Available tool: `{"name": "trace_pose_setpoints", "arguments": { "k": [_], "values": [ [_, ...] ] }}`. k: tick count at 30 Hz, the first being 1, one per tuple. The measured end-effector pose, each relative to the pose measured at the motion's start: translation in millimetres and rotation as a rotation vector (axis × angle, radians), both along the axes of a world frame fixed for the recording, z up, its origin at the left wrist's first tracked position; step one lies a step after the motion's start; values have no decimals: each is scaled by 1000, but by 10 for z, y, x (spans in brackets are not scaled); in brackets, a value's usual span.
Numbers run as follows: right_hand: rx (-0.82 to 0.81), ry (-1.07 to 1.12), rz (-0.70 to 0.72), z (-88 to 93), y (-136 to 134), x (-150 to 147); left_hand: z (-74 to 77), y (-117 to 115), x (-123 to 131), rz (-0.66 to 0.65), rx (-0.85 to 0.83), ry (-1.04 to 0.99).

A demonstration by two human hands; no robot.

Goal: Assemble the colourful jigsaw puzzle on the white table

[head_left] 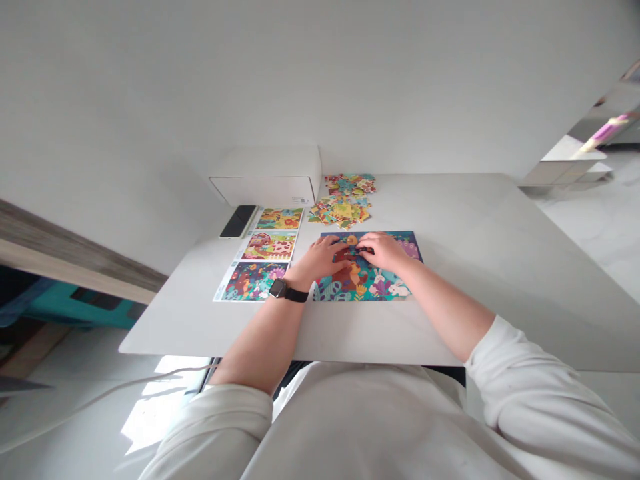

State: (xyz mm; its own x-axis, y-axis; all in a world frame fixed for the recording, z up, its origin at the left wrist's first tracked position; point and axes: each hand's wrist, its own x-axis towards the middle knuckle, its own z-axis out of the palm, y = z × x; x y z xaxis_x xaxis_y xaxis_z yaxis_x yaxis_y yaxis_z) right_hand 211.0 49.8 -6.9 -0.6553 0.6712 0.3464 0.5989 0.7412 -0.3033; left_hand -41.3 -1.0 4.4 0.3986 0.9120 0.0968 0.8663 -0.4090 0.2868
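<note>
A colourful jigsaw puzzle [387,280] with a bear, a fox and white rabbits lies flat on the table in front of me, looking nearly whole. My left hand [323,259] rests on its left part, thumb and fingers apart, with a black watch on the wrist. Over the upper middle of the puzzle, my right hand [384,252] has its fingers bent together on a small dark puzzle piece [367,251]. The fingers partly cover that piece, and I cannot tell whether it lies level with the others.
Left of the puzzle is a sheet of reference pictures [270,246]. A phone [239,221] lies beside it. Behind stand a white box [265,190] and two heaps of loose puzzle pieces [343,211] on the white table [470,233], which meets the wall.
</note>
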Motion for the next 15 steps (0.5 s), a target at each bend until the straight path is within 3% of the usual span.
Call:
{"name": "trace_pose_setpoints", "arguments": {
  "k": [15],
  "values": [
    [-22, -151, -38, 144, -111, -23, 1, -14, 33, 19, -17, 29]
  ]
}}
